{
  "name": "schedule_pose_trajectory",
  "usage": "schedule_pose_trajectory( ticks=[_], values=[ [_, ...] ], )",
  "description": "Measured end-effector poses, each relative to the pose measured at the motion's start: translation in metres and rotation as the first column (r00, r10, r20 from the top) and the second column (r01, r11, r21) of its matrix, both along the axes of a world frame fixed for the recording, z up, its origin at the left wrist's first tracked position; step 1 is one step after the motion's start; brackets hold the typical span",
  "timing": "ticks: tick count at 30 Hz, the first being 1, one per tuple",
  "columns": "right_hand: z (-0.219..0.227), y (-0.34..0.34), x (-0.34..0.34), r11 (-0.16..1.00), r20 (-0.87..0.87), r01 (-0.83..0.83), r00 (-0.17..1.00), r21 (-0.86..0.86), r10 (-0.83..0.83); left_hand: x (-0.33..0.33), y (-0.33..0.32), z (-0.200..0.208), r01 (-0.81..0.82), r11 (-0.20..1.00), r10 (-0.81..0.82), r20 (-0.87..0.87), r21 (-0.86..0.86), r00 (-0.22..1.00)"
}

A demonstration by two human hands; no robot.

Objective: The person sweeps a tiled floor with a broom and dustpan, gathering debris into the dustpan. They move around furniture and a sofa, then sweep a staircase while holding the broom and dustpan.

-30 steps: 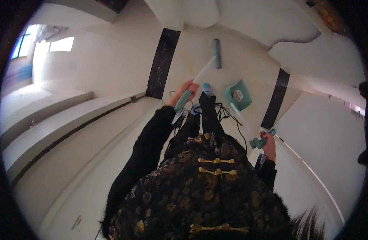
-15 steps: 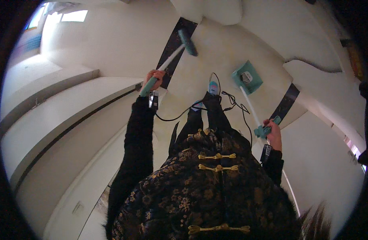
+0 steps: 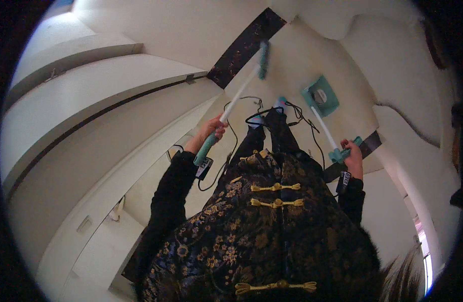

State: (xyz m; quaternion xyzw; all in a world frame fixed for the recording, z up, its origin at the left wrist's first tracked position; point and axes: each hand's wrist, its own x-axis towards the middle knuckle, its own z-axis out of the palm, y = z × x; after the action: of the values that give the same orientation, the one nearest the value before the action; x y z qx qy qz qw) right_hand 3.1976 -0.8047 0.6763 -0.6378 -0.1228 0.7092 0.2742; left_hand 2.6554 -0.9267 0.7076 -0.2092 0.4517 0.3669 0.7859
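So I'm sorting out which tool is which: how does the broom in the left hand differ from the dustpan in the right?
The broom ends in a narrow teal brush head; the dustpan ends in a wide, flat, squarish teal tray. The broom's head reaches farther out, by the dark floor strip, while the dustpan sits nearer the feet. The left hand grips the broom's teal handle; the right hand holds the dustpan's. Both have long white poles.

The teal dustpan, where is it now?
In the head view the teal dustpan rests on the pale floor, right of the person's feet, at the end of the long handle held in the right hand.
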Motion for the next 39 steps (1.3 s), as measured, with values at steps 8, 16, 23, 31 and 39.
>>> schedule_pose_trajectory(
  ticks=[8,16,23,31,39],
  values=[
    [-0.007,0.018,0.008,0.994,0.088,-0.093,0.992,0.060,0.088,-0.032,-0.060,-0.015,0.229,0.959,-0.194,-0.206,0.164,0.959],
    [0.027,0.006,-0.032,0.997,0.111,-0.078,0.991,-0.012,0.078,-0.174,-0.049,-0.051,-0.032,0.933,0.065,-0.079,0.360,0.995],
    [0.061,0.018,-0.066,0.979,0.033,-0.160,0.987,0.129,0.157,-0.225,-0.005,-0.042,-0.199,0.960,0.220,-0.087,0.197,0.972],
    [0.093,-0.016,-0.112,0.999,0.083,0.016,0.996,-0.038,-0.013,-0.198,0.006,-0.011,0.023,0.935,0.178,-0.521,0.355,0.835],
    [0.122,-0.008,-0.138,1.000,0.027,0.010,1.000,0.011,-0.011,-0.107,0.038,0.038,-0.240,0.956,0.218,0.144,0.167,0.965]
  ],
)
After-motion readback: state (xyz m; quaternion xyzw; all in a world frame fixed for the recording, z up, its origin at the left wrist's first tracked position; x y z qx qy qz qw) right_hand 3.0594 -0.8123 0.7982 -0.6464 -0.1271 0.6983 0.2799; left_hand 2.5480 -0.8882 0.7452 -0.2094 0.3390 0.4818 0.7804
